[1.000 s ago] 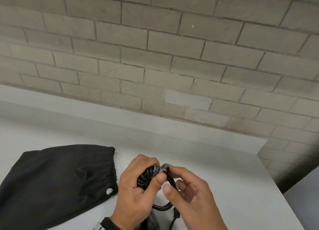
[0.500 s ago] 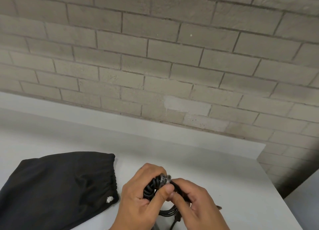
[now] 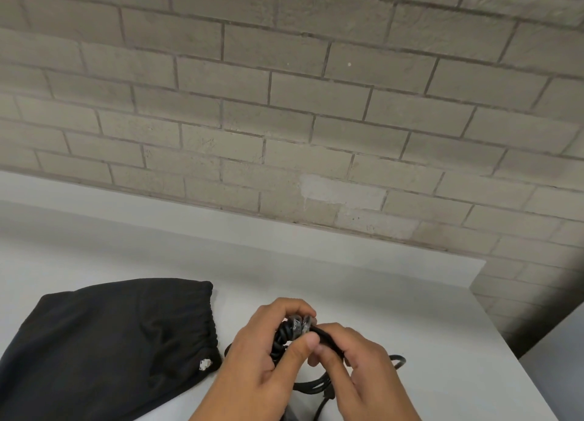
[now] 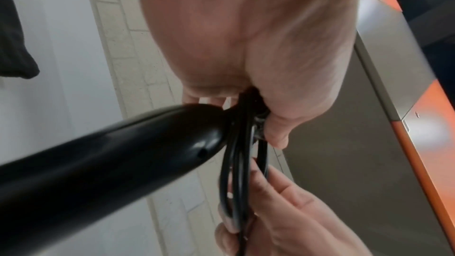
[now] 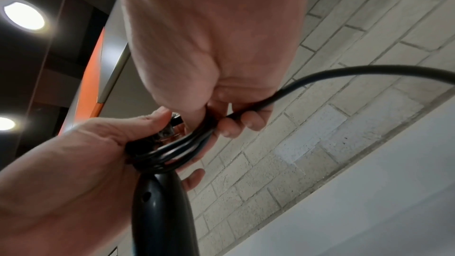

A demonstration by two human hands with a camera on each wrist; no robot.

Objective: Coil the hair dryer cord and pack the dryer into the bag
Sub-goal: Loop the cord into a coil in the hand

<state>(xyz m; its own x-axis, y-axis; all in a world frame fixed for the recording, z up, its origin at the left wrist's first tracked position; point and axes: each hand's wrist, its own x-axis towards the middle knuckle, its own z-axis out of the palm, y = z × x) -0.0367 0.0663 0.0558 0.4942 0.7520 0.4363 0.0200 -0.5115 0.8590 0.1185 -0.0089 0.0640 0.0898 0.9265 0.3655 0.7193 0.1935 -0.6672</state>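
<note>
From your head, your left hand (image 3: 262, 354) curls around the looped black cord (image 3: 286, 333), just right of the black bag (image 3: 104, 341) on the white table (image 3: 410, 310). Your right hand (image 3: 357, 360) pinches the cord too.

By your left wrist, the dryer (image 4: 103, 163) handle sticks out beside the cord.

By your right wrist, your fingers (image 5: 248, 120) curl around one cord strand.

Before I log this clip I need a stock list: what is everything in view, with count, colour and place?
cord: 1, black, looped, held in both hands above the table
hair dryer: 1, black, handle end by the loops
bag: 1, black, flat on the table, left of the hands
table: 1, white, against the wall
brick wall: 1, pale grey, behind the table
left hand: grips the loops
right hand: pinches the cord
</note>
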